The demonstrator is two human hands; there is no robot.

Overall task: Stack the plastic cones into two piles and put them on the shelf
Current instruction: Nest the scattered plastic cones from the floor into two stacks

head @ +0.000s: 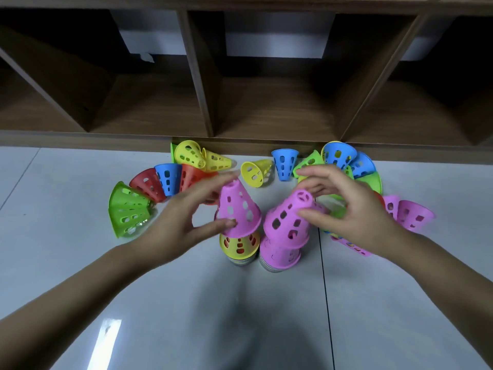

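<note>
Grey floor tiles (186, 303); poss. white wall (277, 33).

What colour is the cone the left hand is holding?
Pink; the cone in the left hand shows best in the head view.

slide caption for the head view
Left hand holds a pink cone on the yellow-topped pile, right hand a tilted pink cone on the pink-topped pile

A white glare streak marks the glossy floor (66, 222) at lower left, with a soft shadow at bottom centre. The shelf (198, 84) is dim, its lines bowed by the wide lens.
</note>
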